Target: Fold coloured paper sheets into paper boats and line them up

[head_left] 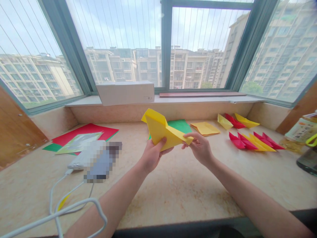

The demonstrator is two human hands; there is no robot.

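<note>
A partly folded sheet of yellow origami paper (164, 134) is held up above the stone ledge, its flaps standing open at the upper left. My left hand (155, 153) grips its lower edge, with the thumb across the front. At the paper's right-hand tip, my right hand (199, 145) pinches the point between thumb and fingers. Behind the held paper lie a green sheet (179, 126) and a folded yellow-orange paper (205, 128), both partly beside my right hand.
Folded paper boats (239, 121) and several red and yellow folded pieces (256, 141) sit at right, near an oil bottle (302, 129) and a dark container (308, 160). At left are red sheets (81, 134), a white power bank (85, 153), a blurred phone (102, 163) and white cables (74, 206).
</note>
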